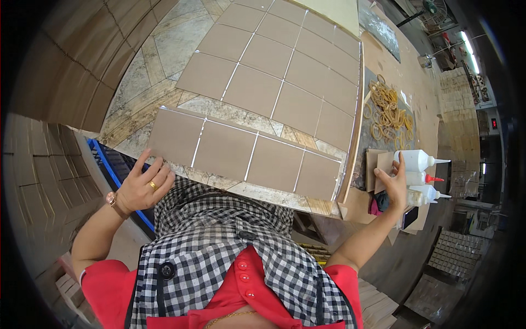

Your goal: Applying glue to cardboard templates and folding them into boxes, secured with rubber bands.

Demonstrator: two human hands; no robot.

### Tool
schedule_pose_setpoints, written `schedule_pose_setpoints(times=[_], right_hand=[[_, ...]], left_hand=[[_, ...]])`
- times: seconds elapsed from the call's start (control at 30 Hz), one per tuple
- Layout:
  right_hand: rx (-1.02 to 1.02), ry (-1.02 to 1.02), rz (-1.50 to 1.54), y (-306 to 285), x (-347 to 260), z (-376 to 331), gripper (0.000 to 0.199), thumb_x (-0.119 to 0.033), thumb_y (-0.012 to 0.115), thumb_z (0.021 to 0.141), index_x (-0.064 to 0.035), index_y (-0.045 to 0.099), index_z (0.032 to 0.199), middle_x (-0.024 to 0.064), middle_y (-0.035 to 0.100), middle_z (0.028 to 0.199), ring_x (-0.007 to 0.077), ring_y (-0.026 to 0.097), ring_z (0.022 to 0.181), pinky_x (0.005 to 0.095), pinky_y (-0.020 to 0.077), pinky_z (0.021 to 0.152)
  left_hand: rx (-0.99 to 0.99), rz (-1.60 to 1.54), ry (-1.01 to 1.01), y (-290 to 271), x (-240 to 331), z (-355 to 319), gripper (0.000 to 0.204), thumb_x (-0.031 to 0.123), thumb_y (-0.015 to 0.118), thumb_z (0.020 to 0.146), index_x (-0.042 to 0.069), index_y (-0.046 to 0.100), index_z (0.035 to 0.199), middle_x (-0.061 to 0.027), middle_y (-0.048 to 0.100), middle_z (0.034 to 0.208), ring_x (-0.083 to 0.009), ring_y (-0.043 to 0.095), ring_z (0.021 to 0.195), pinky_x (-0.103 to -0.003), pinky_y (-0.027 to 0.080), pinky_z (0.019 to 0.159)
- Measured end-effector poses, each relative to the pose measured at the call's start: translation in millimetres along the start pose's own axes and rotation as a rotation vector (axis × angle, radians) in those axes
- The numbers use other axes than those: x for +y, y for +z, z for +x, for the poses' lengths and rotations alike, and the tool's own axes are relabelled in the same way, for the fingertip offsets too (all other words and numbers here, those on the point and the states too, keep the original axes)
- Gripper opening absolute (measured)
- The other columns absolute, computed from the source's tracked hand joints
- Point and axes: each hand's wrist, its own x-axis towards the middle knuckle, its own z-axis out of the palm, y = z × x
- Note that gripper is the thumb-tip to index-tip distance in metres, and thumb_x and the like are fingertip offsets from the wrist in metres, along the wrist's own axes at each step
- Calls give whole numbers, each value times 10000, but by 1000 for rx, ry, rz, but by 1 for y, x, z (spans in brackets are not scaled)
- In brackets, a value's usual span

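In front of me on the table lies a brown board strip (pixel 224 153) with white lines across it and along its far edge. My left hand (pixel 145 183) rests at the strip's near left corner, fingers loosely spread. It wears a ring and a watch. Beyond the strip lies a larger brown board sheet (pixel 263 55), divided by white lines into rectangles. My right hand (pixel 394 183) is at the table's right side, thumb and index finger apart. It is beside small brown board pieces (pixel 381 164) and a white squeeze bottle (pixel 413 160); its other fingers are hidden.
Two more squeeze bottles, one with a red tip (pixel 433 179), stand by the first. Yellowish rubber bands (pixel 386 109) lie heaped on a dark board at the right. A wooden edge strip (pixel 353 148) borders the work surface. Stacked brown boards (pixel 44 164) stand at left.
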Motion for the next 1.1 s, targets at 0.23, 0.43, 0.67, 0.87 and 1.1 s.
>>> schedule_pose_setpoints(times=[0.23,0.43,0.67,0.87,1.1], right_hand=[[136,-44,359,-14,-5,-7,812,-238,679,783,-54,257,1451,188,452,1344,300,466,1188,418,388,983],[166,-355,1774,-1,4,-9,856,-509,635,757,-95,315,1434,149,264,1499,427,172,1379,654,101,1083],[235,-257,1343,30,-23,-7,659,-221,717,795,-14,397,1333,164,493,1295,314,499,1166,498,397,981],[-192,-507,378,79,-149,-54,192,-32,680,799,-8,649,988,99,671,871,154,631,752,262,482,678],[-317,-1147,-103,150,-256,-99,278,33,606,680,-69,600,938,101,590,673,253,587,564,340,441,506]], left_hand=[[-140,-324,-296,-12,-35,42,852,561,652,667,86,423,1335,-154,358,1418,-369,244,1353,-540,216,1096],[-326,-479,-293,-5,-64,68,1115,531,789,474,49,366,1387,-182,359,1425,-390,199,1374,-517,154,1123],[-294,-499,-281,-18,-53,65,1062,436,821,472,55,390,1365,-161,437,1326,-366,332,1273,-535,155,1119],[-277,-453,-401,-34,-25,24,927,359,808,574,92,404,1364,-146,419,1361,-380,345,1262,-559,145,1110],[350,-416,-552,1,64,-23,281,279,753,717,39,646,818,-49,571,713,-260,546,672,-375,418,602]])
